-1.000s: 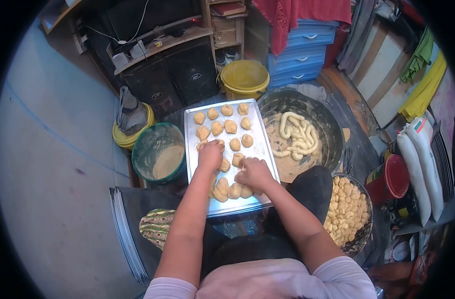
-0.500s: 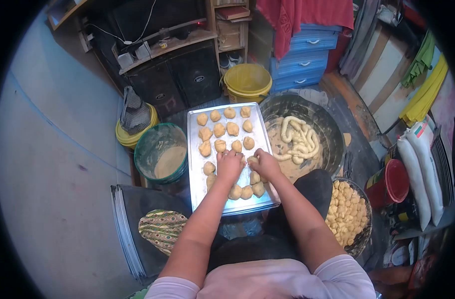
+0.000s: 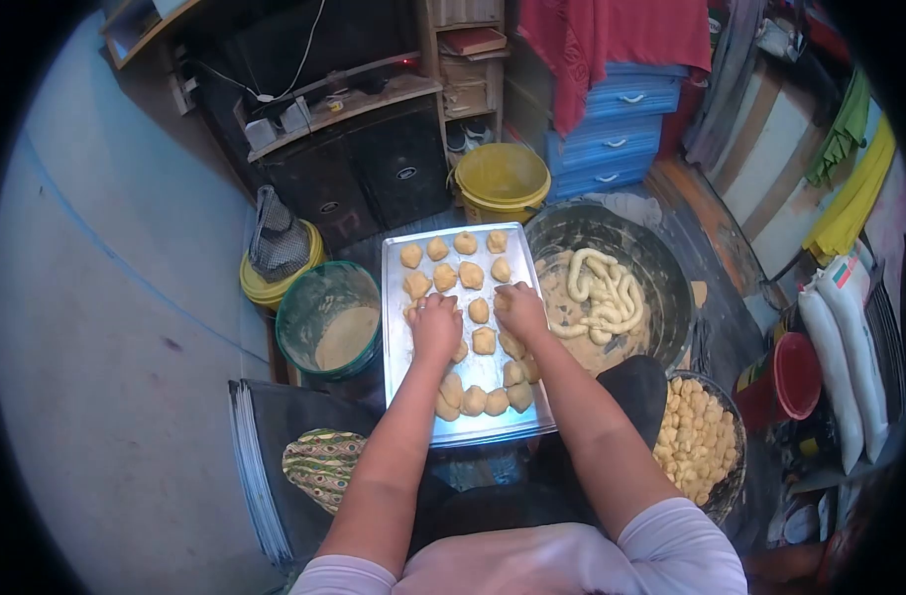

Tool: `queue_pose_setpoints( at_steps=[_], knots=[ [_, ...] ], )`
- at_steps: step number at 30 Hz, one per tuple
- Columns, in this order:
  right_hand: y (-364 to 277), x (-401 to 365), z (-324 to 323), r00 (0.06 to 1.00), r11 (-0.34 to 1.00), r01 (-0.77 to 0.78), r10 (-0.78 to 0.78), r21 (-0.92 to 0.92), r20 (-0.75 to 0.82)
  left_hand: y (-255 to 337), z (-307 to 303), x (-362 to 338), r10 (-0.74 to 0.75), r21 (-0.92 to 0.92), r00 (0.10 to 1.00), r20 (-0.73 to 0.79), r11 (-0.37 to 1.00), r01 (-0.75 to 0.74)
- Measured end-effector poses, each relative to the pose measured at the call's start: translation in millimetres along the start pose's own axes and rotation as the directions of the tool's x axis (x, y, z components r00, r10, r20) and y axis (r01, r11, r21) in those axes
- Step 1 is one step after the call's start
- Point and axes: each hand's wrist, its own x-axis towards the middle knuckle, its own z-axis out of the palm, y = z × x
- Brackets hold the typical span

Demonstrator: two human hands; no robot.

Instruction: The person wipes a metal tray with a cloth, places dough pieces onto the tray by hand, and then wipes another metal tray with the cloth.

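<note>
A silver metal tray lies in front of me with rows of round dough balls on it. My left hand is over the left side of the tray, its fingers curled down round a dough ball that they mostly cover. On the right side, my right hand pinches another dough ball against the tray. Between the hands sit two single dough balls. Along the near edge, several more dough balls are bunched together, touching one another.
Right of the tray, a wide dark basin holds flour and a coiled dough rope. Nearer stands a basket of small dough pieces. A green tub with flour is on the left; a yellow bucket stands behind. A red bucket is far right.
My hands have moved apart; the left has gone left on the tray. Two dough balls now show between them, where my hands were. The view has shifted slightly.
</note>
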Motion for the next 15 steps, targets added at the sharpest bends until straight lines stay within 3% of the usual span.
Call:
queue_pose_setpoints(
  at_steps=[4, 6, 7, 9, 11, 13, 15],
  knots=[
    [3, -8, 1, 1.0, 0.999, -0.016, 0.017, 0.041, -0.015, 9, -9, -13, -0.087, -0.135, 0.984, 0.154, 0.985, 0.108],
    [-7, -13, -1, 0.963, 0.992, 0.111, -0.124, -0.066, -0.241, 12, -14, -27, -0.082, -0.086, 0.972, 0.222, 0.991, 0.104],
    [-15, -13, -6, 0.963, 0.992, 0.112, -0.125, -0.066, -0.237, 14, -14, -32, -0.086, -0.087, 0.971, 0.223, 0.99, 0.107],
    [-28, -9, -9, 0.992, 0.992, 0.121, -0.119, -0.035, 0.038, 17, -12, -41, -0.137, -0.12, 0.986, 0.093, 0.982, 0.147],
    [-39, -9, -5, 0.988, 0.987, 0.149, -0.145, -0.065, 0.055, 18, -8, -40, -0.145, -0.121, 0.988, 0.057, 0.981, 0.151],
    [-48, -7, -3, 0.978, 0.956, 0.199, -0.178, -0.216, 0.113, 10, 2, -29, -0.152, -0.122, 0.988, 0.01, 0.981, 0.152],
    [-42, -1, 9, 0.975, 0.944, 0.198, -0.161, -0.265, 0.154, -6, 18, -14, -0.015, -0.108, 0.987, -0.158, 0.994, -0.002]
  ],
)
